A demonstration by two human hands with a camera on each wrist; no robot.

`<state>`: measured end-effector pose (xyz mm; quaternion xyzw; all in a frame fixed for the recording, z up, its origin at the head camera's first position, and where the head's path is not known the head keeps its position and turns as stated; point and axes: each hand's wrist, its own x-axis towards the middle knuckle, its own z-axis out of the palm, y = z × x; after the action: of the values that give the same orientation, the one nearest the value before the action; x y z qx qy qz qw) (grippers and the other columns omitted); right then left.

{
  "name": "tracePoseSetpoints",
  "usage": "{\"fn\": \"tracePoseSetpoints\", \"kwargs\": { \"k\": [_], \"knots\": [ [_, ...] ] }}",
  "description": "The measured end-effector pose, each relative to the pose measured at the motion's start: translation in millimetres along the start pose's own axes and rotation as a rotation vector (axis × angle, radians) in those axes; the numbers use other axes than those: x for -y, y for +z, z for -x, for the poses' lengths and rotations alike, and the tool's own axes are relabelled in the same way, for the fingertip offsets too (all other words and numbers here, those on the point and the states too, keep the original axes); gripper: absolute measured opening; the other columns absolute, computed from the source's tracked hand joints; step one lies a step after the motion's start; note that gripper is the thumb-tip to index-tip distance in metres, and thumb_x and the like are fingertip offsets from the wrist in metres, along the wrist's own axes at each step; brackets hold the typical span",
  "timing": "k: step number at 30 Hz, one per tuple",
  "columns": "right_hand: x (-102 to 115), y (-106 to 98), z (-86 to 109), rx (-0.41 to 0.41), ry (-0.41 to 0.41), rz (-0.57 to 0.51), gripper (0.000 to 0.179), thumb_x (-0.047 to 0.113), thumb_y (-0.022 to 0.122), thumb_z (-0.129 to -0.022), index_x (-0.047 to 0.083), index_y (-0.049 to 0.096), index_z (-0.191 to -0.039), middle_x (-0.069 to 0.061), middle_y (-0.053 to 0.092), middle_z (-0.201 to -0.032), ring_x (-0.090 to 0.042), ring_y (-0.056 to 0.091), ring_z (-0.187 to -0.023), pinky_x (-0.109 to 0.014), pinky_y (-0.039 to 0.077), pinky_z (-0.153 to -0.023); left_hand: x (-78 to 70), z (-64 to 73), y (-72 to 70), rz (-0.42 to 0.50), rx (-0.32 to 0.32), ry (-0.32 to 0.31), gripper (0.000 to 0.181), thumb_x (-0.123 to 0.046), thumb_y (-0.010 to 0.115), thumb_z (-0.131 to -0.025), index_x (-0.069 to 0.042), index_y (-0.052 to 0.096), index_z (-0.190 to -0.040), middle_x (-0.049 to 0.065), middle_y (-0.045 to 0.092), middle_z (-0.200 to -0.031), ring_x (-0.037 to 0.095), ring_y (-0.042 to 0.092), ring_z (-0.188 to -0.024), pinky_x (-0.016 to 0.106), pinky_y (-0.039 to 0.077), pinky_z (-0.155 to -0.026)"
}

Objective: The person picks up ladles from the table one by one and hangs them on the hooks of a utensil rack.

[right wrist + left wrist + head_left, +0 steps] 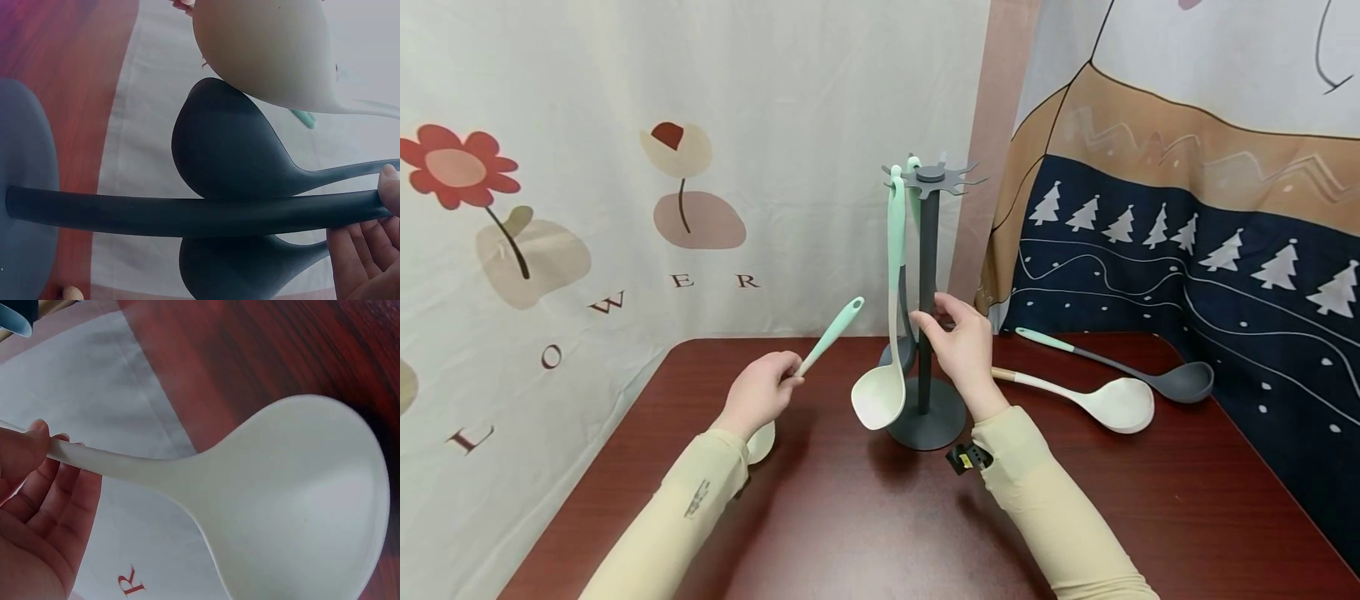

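My left hand [756, 392] pinches a ladle by its handle, over the table's left half. This ladle [300, 494] has a broad cream bowl, pointing down, and a mint grip [833, 333] slanting up past my fingers. A dark grey utensil stand [928, 242] rises from a round base, topped by a ring of hooks. Thumb and fingers of my right hand [958, 346] hold its pole. From the hooks hang a mint-handled cream ladle [878, 397] and, behind it, a dark grey ladle [231, 144]. Another dark bowl [228, 262] shows beyond the pole in the right wrist view.
On the reddish-brown table [880, 533], right of the stand, lie a white ladle [1116, 406] with a wood-coloured handle end and a dark grey ladle [1183, 383] with a mint grip. Printed curtains [820, 167] hang behind the table.
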<state>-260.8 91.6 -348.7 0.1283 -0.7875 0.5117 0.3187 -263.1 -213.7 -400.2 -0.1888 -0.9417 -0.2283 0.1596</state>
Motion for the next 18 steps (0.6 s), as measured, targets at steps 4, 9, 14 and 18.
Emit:
{"fn": "tracePoseSetpoints", "kwargs": {
  "k": [4, 9, 14, 18],
  "knots": [
    [-1, 1, -0.2, 0.003, 0.005, 0.0, 0.023, 0.02, 0.077, -0.088, 0.005, 0.074, -0.106, -0.01, 0.072, -0.092, -0.024, 0.067, -0.086, -0.041, 0.057, -0.074, -4.7, 1.7, -3.9, 0.021, -0.008, 0.024, 0.022, -0.003, 0.076, -0.084, -0.016, 0.058, -0.084, -0.003, 0.054, -0.078, 0.017, 0.05, -0.073, 0.035, 0.043, -0.064],
    [-1, 1, -0.5, 0.008, 0.014, -0.009, 0.023, 0.02, 0.078, -0.088, 0.005, 0.074, -0.106, -0.01, 0.072, -0.092, -0.025, 0.066, -0.087, -0.046, 0.057, -0.075, -15.7, 2.3, -15.6, 0.063, -0.052, 0.077, 0.021, -0.001, 0.076, -0.084, -0.014, 0.06, -0.086, -0.002, 0.055, -0.078, 0.017, 0.05, -0.074, 0.035, 0.043, -0.066],
    [-1, 0, -0.5, 0.014, 0.019, -0.009, 0.023, 0.021, 0.077, -0.089, 0.006, 0.074, -0.106, -0.009, 0.072, -0.092, -0.024, 0.066, -0.087, -0.043, 0.057, -0.075, -31.2, -0.6, -33.0, 0.13, -0.132, 0.142, 0.02, 0.002, 0.076, -0.083, -0.012, 0.063, -0.088, -0.002, 0.058, -0.079, 0.016, 0.052, -0.073, 0.037, 0.047, -0.065],
    [-1, 0, -1.0, 0.019, 0.022, -0.008, 0.023, 0.021, 0.077, -0.089, 0.007, 0.074, -0.106, -0.008, 0.072, -0.092, -0.022, 0.066, -0.087, -0.04, 0.057, -0.075, -43.5, -1.8, -44.6, 0.173, -0.186, 0.191, 0.02, 0.003, 0.076, -0.082, -0.011, 0.063, -0.087, -0.003, 0.06, -0.079, 0.014, 0.054, -0.074, 0.035, 0.049, -0.065]
  ]
}}
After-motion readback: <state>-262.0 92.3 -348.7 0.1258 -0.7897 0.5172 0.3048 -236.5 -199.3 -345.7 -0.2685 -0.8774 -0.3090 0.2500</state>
